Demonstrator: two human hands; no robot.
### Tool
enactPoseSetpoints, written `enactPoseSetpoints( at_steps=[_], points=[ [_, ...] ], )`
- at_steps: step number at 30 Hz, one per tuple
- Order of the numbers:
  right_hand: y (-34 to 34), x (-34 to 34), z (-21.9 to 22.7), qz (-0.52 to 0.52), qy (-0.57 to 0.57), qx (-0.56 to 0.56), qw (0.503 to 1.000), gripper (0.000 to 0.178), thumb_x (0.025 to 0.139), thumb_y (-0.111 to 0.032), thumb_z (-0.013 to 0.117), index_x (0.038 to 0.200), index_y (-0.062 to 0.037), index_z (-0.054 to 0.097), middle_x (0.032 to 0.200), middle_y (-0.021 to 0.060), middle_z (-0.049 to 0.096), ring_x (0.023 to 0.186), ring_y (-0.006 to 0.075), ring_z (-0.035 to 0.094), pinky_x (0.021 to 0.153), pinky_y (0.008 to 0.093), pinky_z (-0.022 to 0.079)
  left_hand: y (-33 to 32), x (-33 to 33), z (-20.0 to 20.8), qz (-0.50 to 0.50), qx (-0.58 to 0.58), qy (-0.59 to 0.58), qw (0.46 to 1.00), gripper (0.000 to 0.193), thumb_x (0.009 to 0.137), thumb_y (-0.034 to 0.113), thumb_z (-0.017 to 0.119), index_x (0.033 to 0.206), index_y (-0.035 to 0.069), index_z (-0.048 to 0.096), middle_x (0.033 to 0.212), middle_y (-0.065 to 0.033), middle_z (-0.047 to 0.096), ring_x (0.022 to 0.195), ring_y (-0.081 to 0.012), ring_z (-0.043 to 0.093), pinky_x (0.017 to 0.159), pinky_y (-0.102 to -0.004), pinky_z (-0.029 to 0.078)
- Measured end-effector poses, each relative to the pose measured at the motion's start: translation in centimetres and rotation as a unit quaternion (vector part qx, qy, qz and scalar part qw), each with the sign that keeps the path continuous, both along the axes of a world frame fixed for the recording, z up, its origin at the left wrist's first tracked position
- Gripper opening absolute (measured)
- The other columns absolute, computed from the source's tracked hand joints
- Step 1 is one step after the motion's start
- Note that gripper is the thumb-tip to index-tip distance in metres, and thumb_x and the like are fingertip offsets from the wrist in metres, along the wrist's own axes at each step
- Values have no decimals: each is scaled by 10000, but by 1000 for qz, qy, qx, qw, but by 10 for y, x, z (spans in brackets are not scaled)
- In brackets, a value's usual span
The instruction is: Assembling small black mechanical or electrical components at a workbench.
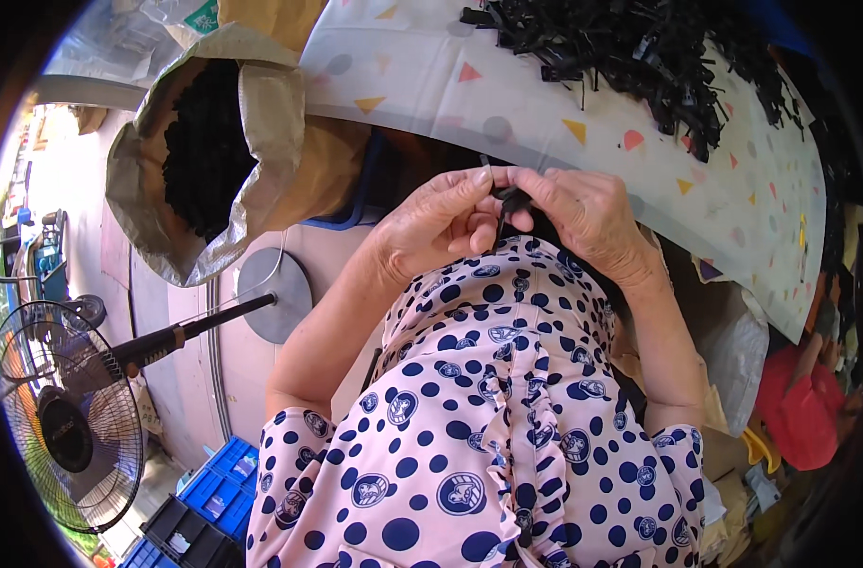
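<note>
Close together in front of my chest, both hands work at a small black plastic part [513,200]. My left hand [448,210] pinches a thin dark strip [485,163] between thumb and forefinger, its other fingers curled. The fingers of my right hand [583,210] are closed round the black part, just right of the left fingertips. Its exact kind is too small to make out. Beyond the hands, a heap of similar black parts [630,62] lies on a table with a patterned cover [536,95].
An open woven sack [280,156] holding black pieces [204,147] stands left of the table. A standing fan [67,426] is at the far left, its round base [275,293] on the floor. Blue crates [225,478] sit lower left; a red cloth-like item [801,407] is at right.
</note>
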State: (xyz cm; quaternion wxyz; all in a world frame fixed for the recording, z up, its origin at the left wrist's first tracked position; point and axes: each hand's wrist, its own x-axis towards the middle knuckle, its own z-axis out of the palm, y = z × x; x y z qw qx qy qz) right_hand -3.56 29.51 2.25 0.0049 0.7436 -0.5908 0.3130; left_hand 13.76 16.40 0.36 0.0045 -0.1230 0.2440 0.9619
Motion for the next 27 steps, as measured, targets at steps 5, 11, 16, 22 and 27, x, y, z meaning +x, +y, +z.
enactPoseSetpoints(
  at_steps=[5, 11, 16, 22, 27],
  points=[
    [21, 6, -2, 2, -4, 18, 1000, 466, 674, 26, 621, 1130, -62, 587, 708, 66, 576, 600, 239, 586, 529, 327, 481, 19, 4, -10, -26, 77, 13, 997, 434, 968, 297, 516, 1285, 3, 480, 971, -186, 631, 578, -79, 561, 468, -136, 427],
    [36, 25, -19, -81, -227, 12, 971, 377, 830, -24, 587, 1202, -52, 524, 709, 49, 567, 548, 160, 527, 526, 268, 441, 34, -6, -3, 18, 47, -48, 998, 343, 908, 138, 611, 1236, 69, 539, 908, -127, 634, 558, -113, 571, 481, -183, 437],
    [37, 45, -15, -147, -547, 149, 810, 303, 1012, -213, 403, 1243, -30, 471, 720, -48, 480, 567, 22, 386, 515, 165, 325, 46, -12, 4, 108, -269, -115, 950, 332, 895, 47, 610, 1222, 66, 556, 887, -54, 638, 600, -71, 575, 506, -158, 425],
    [36, 47, -28, -107, -636, 166, 746, 292, 1011, -195, 411, 1230, -14, 477, 720, -54, 425, 569, 15, 352, 503, 164, 292, 59, -15, -3, 156, -422, -126, 884, 365, 882, -29, 590, 1239, 35, 547, 853, -10, 606, 629, -39, 551, 548, -150, 437],
    [34, 49, -34, -104, -643, 141, 746, 273, 1009, -174, 412, 1225, -21, 481, 725, -55, 434, 580, 15, 357, 513, 159, 296, 60, -14, -13, 159, -526, -119, 827, 352, 877, -62, 569, 1216, 34, 572, 849, 6, 585, 691, -30, 537, 604, -165, 473]
  ],
)
